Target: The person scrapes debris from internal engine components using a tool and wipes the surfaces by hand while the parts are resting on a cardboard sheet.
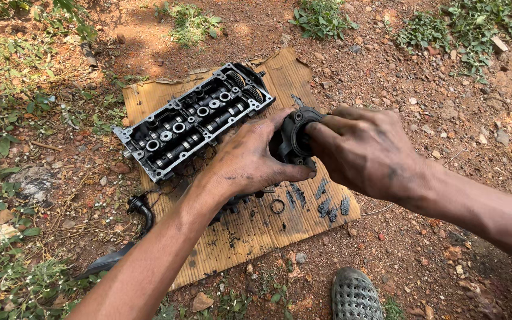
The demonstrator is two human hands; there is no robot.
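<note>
Above a sheet of cardboard (280,77) on red dirt, beside an engine cylinder head (194,121), the greasy left hand (247,160) and right hand (365,148) both clasp a black round housing (294,139), apparently steadying it for close work.

A cardboard sheet (250,228) lies on the dirt ground (434,118). On it, toward ten o'clock, rests a cylinder head (194,121). Above the sheet's middle both hands, left (247,160) and right (365,148), hold a round engine part (294,139) between them. Toward five o'clock on the cardboard lie a small ring (277,206) and some small bolts (330,204). A hose (140,210) lies off the cardboard's edge at eight o'clock; a shoe (355,294) stands at six.
</note>
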